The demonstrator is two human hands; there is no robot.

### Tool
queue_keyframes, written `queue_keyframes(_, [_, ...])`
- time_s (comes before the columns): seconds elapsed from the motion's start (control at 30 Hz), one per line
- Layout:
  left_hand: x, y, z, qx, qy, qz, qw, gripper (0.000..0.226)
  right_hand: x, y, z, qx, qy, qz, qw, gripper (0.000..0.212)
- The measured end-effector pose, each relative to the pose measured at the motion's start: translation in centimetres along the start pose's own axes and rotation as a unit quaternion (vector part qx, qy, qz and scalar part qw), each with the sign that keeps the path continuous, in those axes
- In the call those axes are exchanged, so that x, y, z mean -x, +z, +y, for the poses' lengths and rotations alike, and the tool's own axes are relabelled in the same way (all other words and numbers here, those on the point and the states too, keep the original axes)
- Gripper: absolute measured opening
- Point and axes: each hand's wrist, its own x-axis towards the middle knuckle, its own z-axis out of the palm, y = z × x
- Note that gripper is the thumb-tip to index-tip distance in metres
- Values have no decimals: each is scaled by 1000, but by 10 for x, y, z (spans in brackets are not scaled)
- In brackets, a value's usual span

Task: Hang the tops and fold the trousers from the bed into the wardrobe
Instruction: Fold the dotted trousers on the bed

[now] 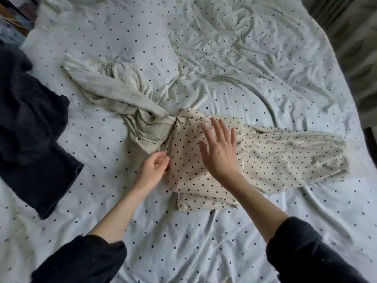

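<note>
Cream trousers with black dots (271, 160) lie on the bed, one end folded over into a thick panel, the waist end stretching right. My right hand (219, 148) lies flat on the folded panel, fingers straight and spread. My left hand (156, 167) is at the panel's left edge, fingers curled and pinching the fabric there. A pale cream patterned garment (122, 99) lies crumpled up and left of the trousers, touching them. A dark navy garment (32, 127) is spread at the left edge of the bed.
The bed is covered with a wrinkled white sheet with black dots (224, 58). A dark curtain or furniture edge (350, 41) stands at the far right. Cluttered items (12, 21) show at the top left corner.
</note>
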Motion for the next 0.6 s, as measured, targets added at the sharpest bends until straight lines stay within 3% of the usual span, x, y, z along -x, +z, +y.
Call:
queue_keyframes(0.17, [-21, 8, 20, 63, -72, -19, 995, 53, 54, 2, 24, 25, 56, -2, 998, 45])
queue_keyframes(0.27, [-27, 11, 27, 59, -104, -59, 991, 62, 63, 2, 22, 46, 73, -59, 995, 48])
queue_keyframes(0.37, [-23, 9, 35, 30, -104, -84, 991, 58, 59, 0, 17, 32, 110, -116, 987, 49])
queue_keyframes(0.5, [-11, 4, 60, 52, -89, -119, 988, 49, 53, -9, 11, 0, 123, -120, 985, 46])
queue_keyframes(0.6, [-2, 4, 78, 40, -59, -126, 990, 41, 48, -26, 13, -110, 156, -120, 974, 46])
